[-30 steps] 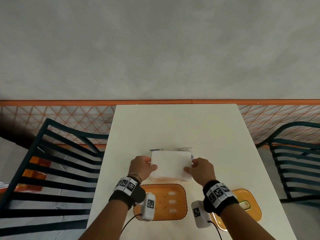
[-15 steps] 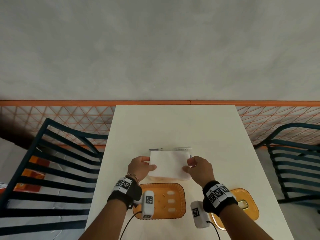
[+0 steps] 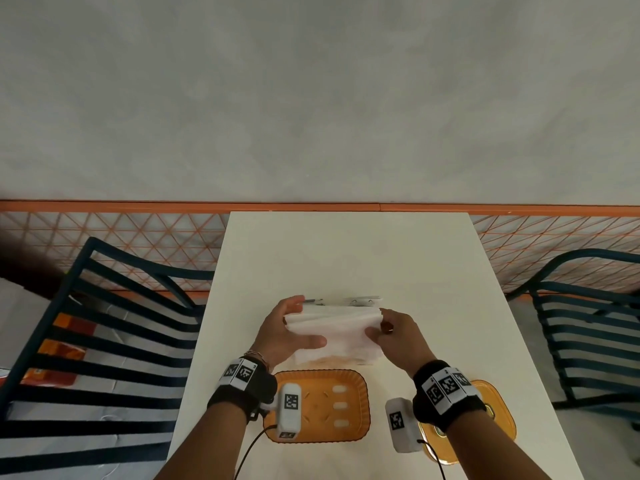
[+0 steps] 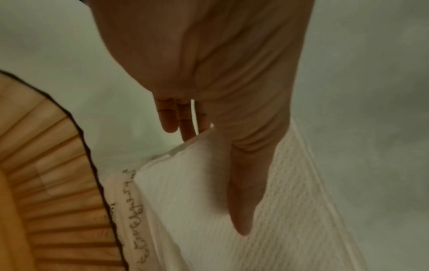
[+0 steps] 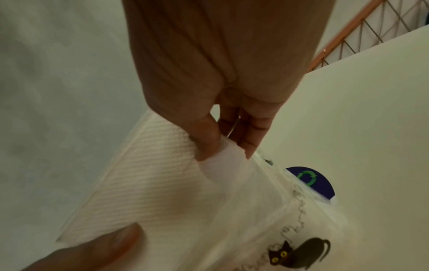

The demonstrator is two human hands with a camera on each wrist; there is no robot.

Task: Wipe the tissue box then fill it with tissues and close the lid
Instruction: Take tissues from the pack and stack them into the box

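Both hands hold a stack of white tissues [image 3: 337, 325] above its clear plastic wrapper [image 3: 369, 356], which lies on the table. My left hand [image 3: 294, 327] grips the stack's left end, thumb on top and fingers at the far side. My right hand [image 3: 377, 327] pinches the right end. In the left wrist view the thumb lies across the tissues [image 4: 185, 187]. The right wrist view shows thumb and fingers [image 5: 252, 144] pinching the tissues [image 5: 150, 174] over the cat-printed wrapper [image 5: 267, 210]. The open orange tissue box [image 3: 360, 386] stands near me, its orange lid [image 3: 502, 427] to the right.
The white table [image 3: 346, 254] runs away from me to an orange mesh railing [image 3: 311, 206] and a grey wall. A dark slatted chair [image 3: 104, 323] stands on the left, another chair [image 3: 588, 323] on the right. The box's ribbed wall [image 4: 46, 183] lies close beside the wrapper [image 4: 130, 210].
The tissue stack lay flat in the wrapper before; both hands have now raised it and it bows in the middle. The left thumb has come over its top.
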